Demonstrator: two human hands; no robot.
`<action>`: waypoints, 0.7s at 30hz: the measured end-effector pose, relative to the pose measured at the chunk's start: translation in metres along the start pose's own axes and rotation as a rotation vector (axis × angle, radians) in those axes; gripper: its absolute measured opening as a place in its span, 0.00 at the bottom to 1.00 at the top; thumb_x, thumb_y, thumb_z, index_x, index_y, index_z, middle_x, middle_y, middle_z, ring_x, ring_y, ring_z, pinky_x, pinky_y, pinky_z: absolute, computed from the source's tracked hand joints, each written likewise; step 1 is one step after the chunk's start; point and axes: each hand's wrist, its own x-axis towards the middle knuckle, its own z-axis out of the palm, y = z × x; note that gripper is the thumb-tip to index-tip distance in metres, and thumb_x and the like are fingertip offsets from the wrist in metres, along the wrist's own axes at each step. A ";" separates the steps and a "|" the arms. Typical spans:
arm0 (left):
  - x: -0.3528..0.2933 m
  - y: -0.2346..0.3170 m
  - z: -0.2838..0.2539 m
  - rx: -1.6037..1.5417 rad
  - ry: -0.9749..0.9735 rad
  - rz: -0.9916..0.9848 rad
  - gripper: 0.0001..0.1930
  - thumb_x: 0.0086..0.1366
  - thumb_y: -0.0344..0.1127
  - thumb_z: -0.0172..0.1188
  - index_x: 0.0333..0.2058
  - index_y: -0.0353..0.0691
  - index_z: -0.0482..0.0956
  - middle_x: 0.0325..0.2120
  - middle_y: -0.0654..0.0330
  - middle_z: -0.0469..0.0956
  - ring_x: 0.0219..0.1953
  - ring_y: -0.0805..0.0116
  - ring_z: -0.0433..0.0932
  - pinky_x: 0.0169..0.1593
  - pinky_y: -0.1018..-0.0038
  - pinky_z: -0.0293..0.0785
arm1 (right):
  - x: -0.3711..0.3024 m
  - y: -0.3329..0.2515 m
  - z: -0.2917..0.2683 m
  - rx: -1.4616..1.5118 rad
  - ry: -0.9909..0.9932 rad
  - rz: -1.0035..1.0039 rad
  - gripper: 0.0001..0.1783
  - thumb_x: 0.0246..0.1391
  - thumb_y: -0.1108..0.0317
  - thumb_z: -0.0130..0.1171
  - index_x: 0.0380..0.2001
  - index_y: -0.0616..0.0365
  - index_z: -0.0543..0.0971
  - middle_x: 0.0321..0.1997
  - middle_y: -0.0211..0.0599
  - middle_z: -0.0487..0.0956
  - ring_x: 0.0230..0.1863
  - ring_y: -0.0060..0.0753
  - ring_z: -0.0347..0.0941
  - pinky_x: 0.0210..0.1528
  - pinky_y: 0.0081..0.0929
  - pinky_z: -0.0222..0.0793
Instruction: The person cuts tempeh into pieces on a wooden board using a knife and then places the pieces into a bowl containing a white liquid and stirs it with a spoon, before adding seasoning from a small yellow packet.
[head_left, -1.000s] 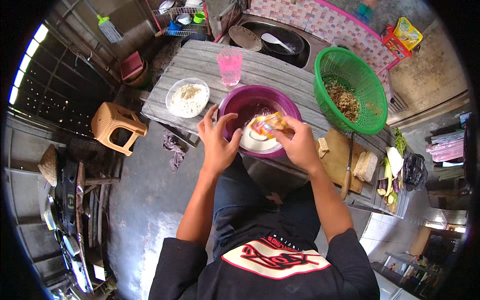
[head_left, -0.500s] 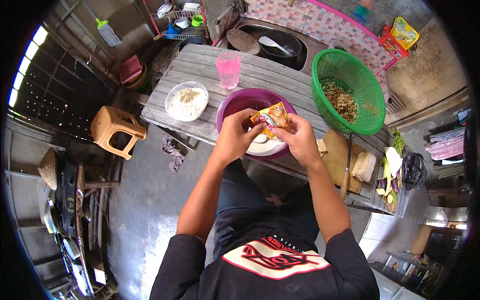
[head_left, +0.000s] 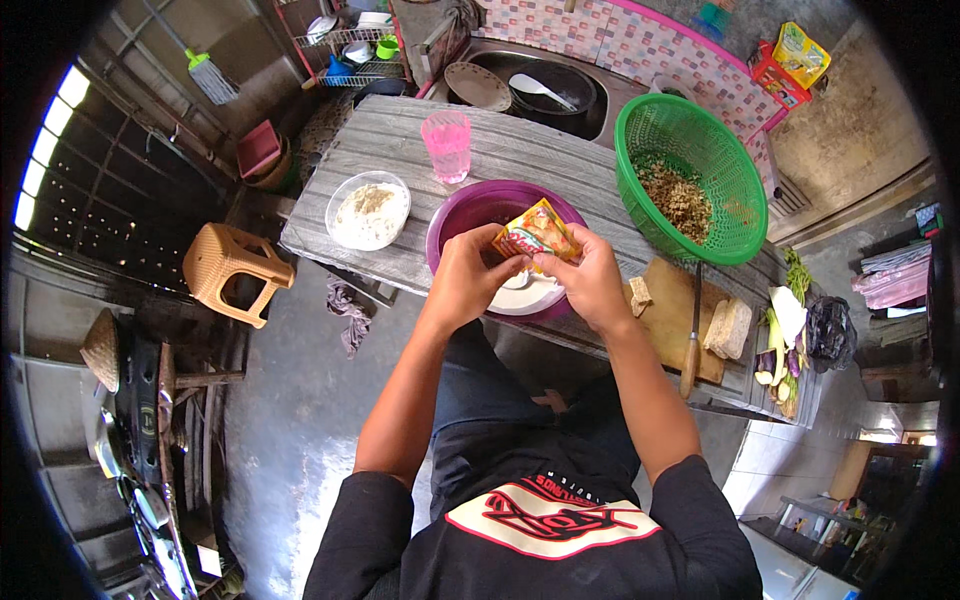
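Left hand (head_left: 465, 278) and right hand (head_left: 597, 280) grasp a yellow sachet (head_left: 540, 230) above a purple bowl (head_left: 470, 210).
The sachet lies between the two sets of fingertips, tilted, its body extending to the far side; left thumb and fingers pinch its left portion, right thumb and fingers its near right portion. Its face carries printed lettering on a red, white and green label; lettering also marks the black shirt (head_left: 550, 515). Sachet material: thin, glossy, rectangular film. Bowl: round, smooth-walled, holding white contents (head_left: 525, 298). Table (head_left: 565, 160): grey, wood-grain striped surface. Far left of the bowl: a ribbed, translucent pink cup (head_left: 447, 148). To the right: a round, perforated green basket (head_left: 740, 190) containing brown, crumbly material (head_left: 675, 200).
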 end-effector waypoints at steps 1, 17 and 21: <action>0.001 -0.002 0.000 0.002 0.010 0.021 0.11 0.68 0.30 0.73 0.44 0.29 0.84 0.32 0.61 0.87 0.36 0.79 0.81 0.40 0.74 0.78 | 0.001 0.001 0.001 -0.012 0.005 -0.001 0.17 0.61 0.73 0.72 0.51 0.69 0.82 0.44 0.37 0.87 0.43 0.22 0.82 0.46 0.27 0.80; 0.003 -0.010 0.002 0.006 0.005 -0.005 0.10 0.68 0.29 0.72 0.44 0.28 0.84 0.33 0.60 0.87 0.36 0.79 0.82 0.40 0.74 0.78 | 0.000 -0.002 -0.004 -0.050 -0.013 0.050 0.13 0.62 0.77 0.71 0.49 0.67 0.82 0.42 0.33 0.86 0.40 0.18 0.82 0.43 0.23 0.79; 0.004 -0.007 0.003 -0.010 0.005 0.023 0.10 0.68 0.29 0.72 0.43 0.28 0.84 0.32 0.60 0.87 0.36 0.79 0.82 0.40 0.74 0.78 | 0.001 -0.001 -0.003 -0.035 0.013 0.032 0.14 0.62 0.77 0.71 0.49 0.67 0.82 0.43 0.34 0.87 0.41 0.18 0.82 0.44 0.23 0.80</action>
